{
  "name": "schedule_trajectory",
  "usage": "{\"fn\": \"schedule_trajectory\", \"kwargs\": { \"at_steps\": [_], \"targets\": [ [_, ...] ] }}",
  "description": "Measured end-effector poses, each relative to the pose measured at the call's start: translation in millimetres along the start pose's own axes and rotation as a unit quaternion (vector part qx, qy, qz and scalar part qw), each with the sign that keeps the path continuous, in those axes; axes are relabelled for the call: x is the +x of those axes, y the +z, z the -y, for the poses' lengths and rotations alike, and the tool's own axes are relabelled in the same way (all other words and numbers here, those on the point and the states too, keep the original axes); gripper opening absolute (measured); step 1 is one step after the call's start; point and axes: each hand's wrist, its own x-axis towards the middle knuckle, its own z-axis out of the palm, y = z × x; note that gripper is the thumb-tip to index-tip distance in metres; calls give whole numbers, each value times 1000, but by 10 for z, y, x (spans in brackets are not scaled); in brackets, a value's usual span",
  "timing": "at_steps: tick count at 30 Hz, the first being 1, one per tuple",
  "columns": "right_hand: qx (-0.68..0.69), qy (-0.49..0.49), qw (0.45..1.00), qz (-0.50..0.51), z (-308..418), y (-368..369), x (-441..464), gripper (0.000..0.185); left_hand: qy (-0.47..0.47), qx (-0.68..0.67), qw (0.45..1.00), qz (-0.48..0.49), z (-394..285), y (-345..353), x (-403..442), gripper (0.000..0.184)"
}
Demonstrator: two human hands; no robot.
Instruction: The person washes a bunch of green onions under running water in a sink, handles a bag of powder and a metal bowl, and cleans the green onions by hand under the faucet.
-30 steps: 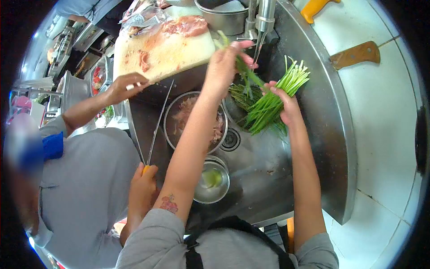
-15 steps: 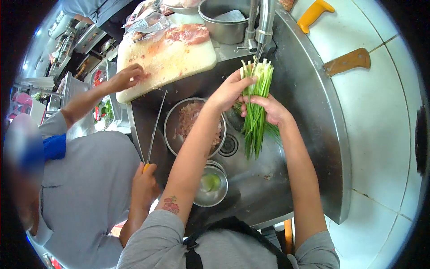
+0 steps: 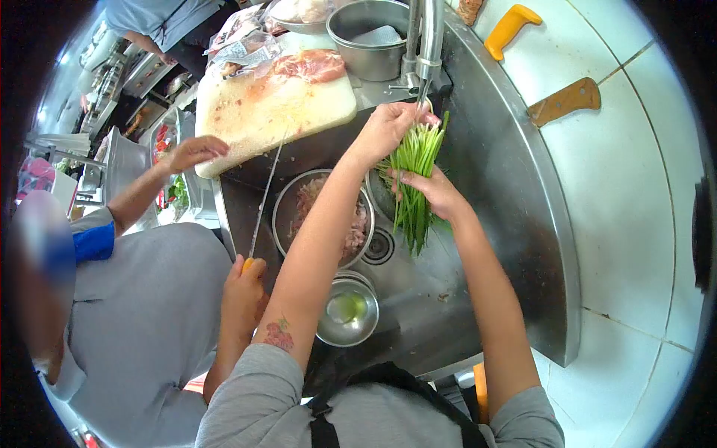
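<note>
A bunch of green onions point(image 3: 417, 157) is under the tap in the sink, pale ends up and green tops hanging down. My right hand point(image 3: 437, 193) is wrapped around the middle of the bunch. At the pale ends, my left hand point(image 3: 390, 131) is curled over the stems in the stream from the tap point(image 3: 429, 63), its fingertips partly hidden. Beneath my left forearm is a metal bowl point(image 3: 278, 216) of cut raw meat. Nearer me, small stacked metal bowls point(image 3: 362, 328) hold something light green. Behind the onions, another bowl is mostly hidden.
On my left a co-worker's hand point(image 3: 243, 295) grips a long yellow-handled knife point(image 3: 267, 198); their other hand point(image 3: 196, 151) is by the cutting board point(image 3: 261, 112) with raw meat point(image 3: 314, 66). A deep metal pot point(image 3: 366, 52) stands behind. Two knife handles show along the sink's right edge point(image 3: 549, 194).
My left hand has slid up over the pale ends, and the bunch has shifted slightly left and towards the tap. The co-worker's free hand has drawn back to the board's edge.
</note>
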Motion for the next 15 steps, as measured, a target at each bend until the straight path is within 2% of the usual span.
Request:
{"fn": "schedule_trajectory", "kwargs": {
  "at_steps": [1, 2, 5, 9, 10, 13, 14, 15],
  "targets": [
    [-1, -5, 1000, -11, 18, -4, 16, 31, -6, -27, 999, 27, -28, -2, 9, 28],
    [20, -4, 1000, -16, 28, -21, 28, 29, 49, 1, 998, 35, -16, 33, 6, 31],
    [59, -11, 998, -24, 21, -84, 35, 25, 74, 6, 992, 103, 40, 37, 33, 33],
    [31, -35, 999, 1, -137, -84, -26, 29, 11, 104, 994, 39, 42, 17, 8, 35],
    [23, -38, 999, 11, -170, -72, -44, 31, 2, 92, 995, 23, 79, 30, 32, 40],
    [-24, -53, 998, -21, -257, 18, -118, 29, -39, -165, 985, -42, 104, 6, 11, 45],
    [-61, -17, 997, -47, -255, 30, -161, 26, -19, -111, 991, -74, 91, -39, 53, 48],
    [-59, -25, 996, -58, -273, 20, -166, 26, 7, -84, 994, -74, 114, -102, 98, 48]
  ]
}}
